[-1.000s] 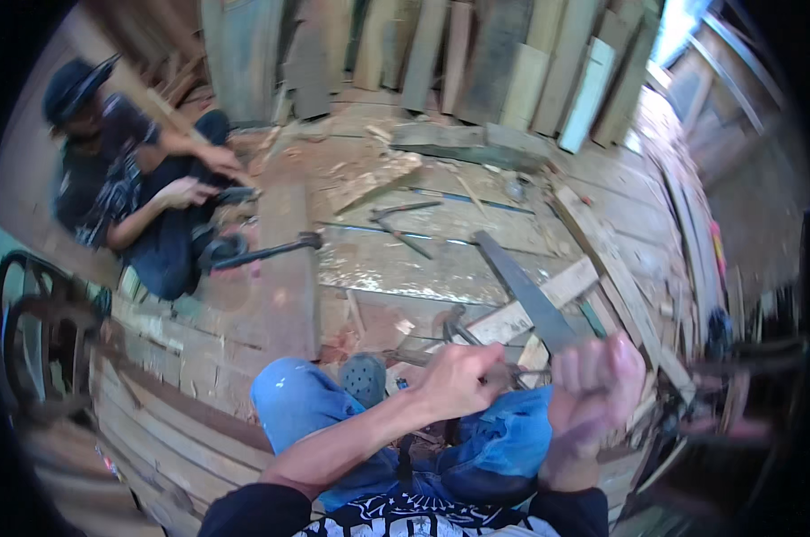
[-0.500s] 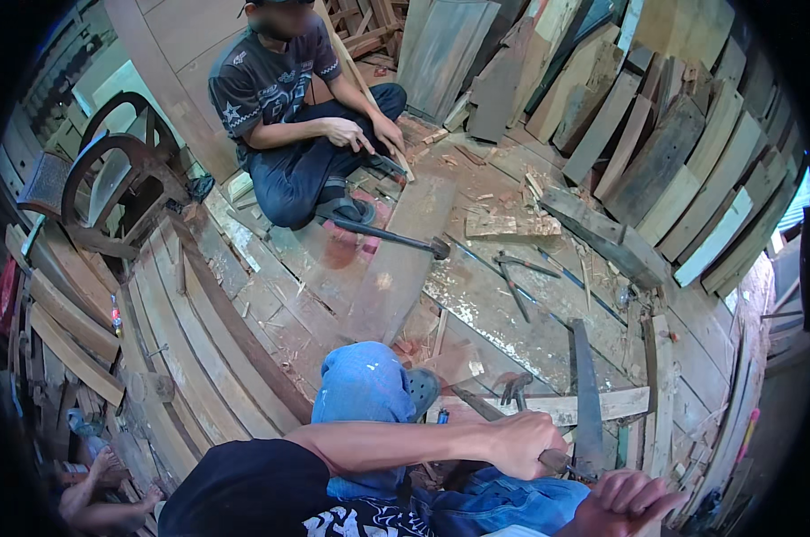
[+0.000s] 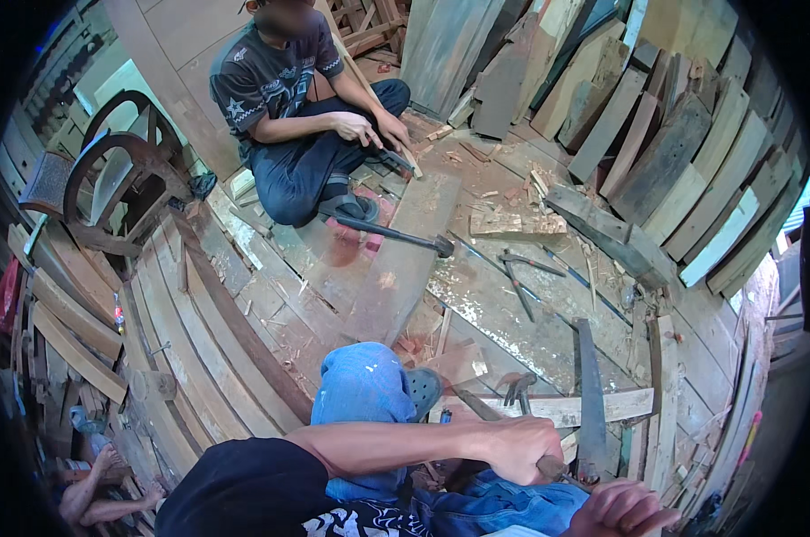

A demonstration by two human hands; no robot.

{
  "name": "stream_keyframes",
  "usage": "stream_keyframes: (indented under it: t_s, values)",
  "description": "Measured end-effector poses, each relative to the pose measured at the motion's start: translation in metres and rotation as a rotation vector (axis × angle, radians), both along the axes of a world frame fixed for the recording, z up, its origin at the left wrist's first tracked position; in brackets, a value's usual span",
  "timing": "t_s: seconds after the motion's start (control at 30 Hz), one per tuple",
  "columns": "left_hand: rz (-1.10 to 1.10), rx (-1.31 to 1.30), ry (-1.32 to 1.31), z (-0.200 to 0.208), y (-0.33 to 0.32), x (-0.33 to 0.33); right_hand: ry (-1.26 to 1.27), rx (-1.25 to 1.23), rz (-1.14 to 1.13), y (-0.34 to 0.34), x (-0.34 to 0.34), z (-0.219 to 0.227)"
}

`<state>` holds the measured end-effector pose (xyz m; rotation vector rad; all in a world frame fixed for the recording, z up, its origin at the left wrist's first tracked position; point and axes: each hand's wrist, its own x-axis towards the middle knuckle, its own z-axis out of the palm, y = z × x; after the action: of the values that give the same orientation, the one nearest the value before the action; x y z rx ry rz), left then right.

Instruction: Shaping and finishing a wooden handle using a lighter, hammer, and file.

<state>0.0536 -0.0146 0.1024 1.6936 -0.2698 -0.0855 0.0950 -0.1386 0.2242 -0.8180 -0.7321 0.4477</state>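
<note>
My left hand [image 3: 523,450] is closed round the brown wooden handle [image 3: 552,467] of a hand tool, held low over my blue jeans. A thin dark shank runs from the handle toward my right hand [image 3: 621,508], so I cannot tell the tool's kind. My right hand's fingers are curled at the far end of that shank, and what they grip is hidden. A hand saw [image 3: 591,394] lies just beyond my hands, across a pale wooden board [image 3: 566,409]. Close to the board is a claw hammer head [image 3: 518,390].
A co-worker [image 3: 288,116] squats ahead, hands on a wood strip and a dark tool. An axe-like tool [image 3: 396,236] rests across a wide plank [image 3: 405,259]. Pincers [image 3: 519,277] and metal rods lie on the floor. Curved timbers [image 3: 199,331] fill the left; boards [image 3: 655,170] lean at right.
My right hand has shifted slightly down and left, and the tool handle has dipped a little. The co-worker's hands have moved slightly down and right. The view has shifted a little.
</note>
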Motion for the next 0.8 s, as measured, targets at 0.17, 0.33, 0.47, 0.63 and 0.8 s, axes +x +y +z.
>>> stream_keyframes:
  t_s: [0.17,0.33,0.47,0.63,0.8]
  values:
    - [-0.044,0.013,0.002,0.0019,0.0032,0.0002,-0.04,-0.059,-0.058,0.0005,-0.0038,0.0034]
    - [-0.084,-0.01,0.01,-0.0013,0.0053,0.0008,-0.025,-0.076,-0.074,0.0032,-0.006,0.0042]
    - [-0.196,-0.051,0.07,0.0023,0.008,0.001,-0.003,-0.092,-0.036,0.0013,-0.0063,0.0062]
    - [-0.258,-0.077,0.09,-0.0017,0.0088,0.0013,-0.054,-0.115,-0.022,0.0009,-0.0054,0.0078]
    - [-0.331,-0.12,0.153,-0.0017,0.009,0.0003,-0.126,-0.13,-0.005,-0.0007,-0.0064,0.0093]
